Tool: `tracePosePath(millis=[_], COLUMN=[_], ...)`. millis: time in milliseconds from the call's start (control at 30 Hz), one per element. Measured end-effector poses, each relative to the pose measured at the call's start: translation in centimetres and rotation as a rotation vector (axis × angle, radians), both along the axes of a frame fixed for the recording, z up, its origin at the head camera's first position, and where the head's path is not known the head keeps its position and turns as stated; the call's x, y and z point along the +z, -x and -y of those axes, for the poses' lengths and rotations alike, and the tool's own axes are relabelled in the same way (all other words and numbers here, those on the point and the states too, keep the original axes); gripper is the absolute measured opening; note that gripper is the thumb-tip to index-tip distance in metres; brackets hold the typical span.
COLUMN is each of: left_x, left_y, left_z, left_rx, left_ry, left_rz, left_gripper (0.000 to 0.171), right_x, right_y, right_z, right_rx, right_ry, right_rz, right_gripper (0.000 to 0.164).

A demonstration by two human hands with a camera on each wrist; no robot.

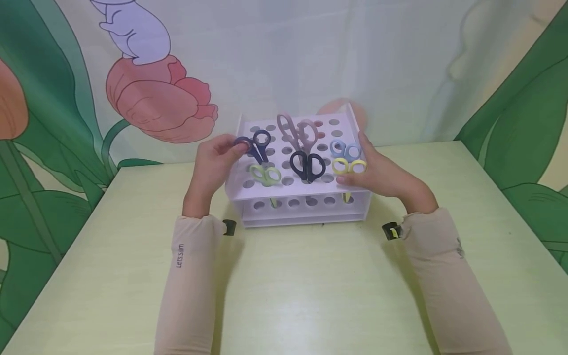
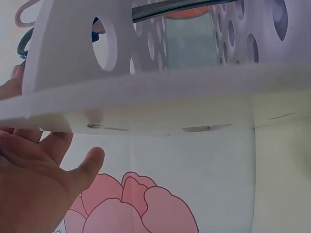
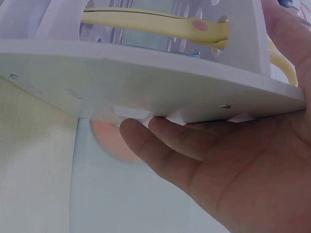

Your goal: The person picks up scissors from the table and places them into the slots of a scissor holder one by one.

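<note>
A white scissors rack (image 1: 284, 193) with rows of round holes stands on the table. At its left, my left hand (image 1: 214, 160) pinches one handle loop of navy scissors (image 1: 263, 143). Other left fingers (image 2: 86, 167) extend by the rack's left side panel. My right hand (image 1: 381, 172) holds the rack's right side, thumb at the front and fingers (image 3: 170, 150) along the outer panel. Beside that thumb are yellow scissors (image 1: 340, 165) and light blue scissors (image 1: 338, 148). Black scissors (image 1: 316, 166), mauve scissors (image 1: 290, 129) and green scissors (image 1: 266, 175) also stand in the holes.
The light green table (image 1: 288, 296) extends around the rack. A backdrop (image 1: 248, 59) with printed flowers and leaves rises behind it. A small black device (image 1: 392, 230) shows at the right cuff, and a similar one (image 1: 229, 227) at the left.
</note>
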State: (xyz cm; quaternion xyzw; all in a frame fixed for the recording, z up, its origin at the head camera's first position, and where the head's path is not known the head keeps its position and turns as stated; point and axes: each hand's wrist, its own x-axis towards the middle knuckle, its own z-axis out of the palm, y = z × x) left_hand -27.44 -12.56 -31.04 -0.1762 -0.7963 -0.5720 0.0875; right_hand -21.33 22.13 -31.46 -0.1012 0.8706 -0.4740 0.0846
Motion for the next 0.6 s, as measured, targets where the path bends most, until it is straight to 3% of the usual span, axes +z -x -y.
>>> tracePosePath(millis=[200,433,600], left_x=[-0.24,-0.12,0.24], left_y=[0.14,0.08,0.06], left_z=[-0.82,-0.82,-0.82], left_rx=[0.001,0.012,0.029], left_ry=[0.157,0.163,0.252], left_rz=[0.084,0.111,0.111], left_gripper=[0.016,0.016,0.018], right_x=[-0.11,-0.36,-0.27], right_y=[-0.05,0.19,0.21], right_z=[-0.14,-0.19,-0.19], right_rx=[-0.01,0.005,0.003], right_ry=[-0.019,0.003,0.015], right_rz=[0.009,0.0,0.004], right_gripper=[0.118,0.117,0.117])
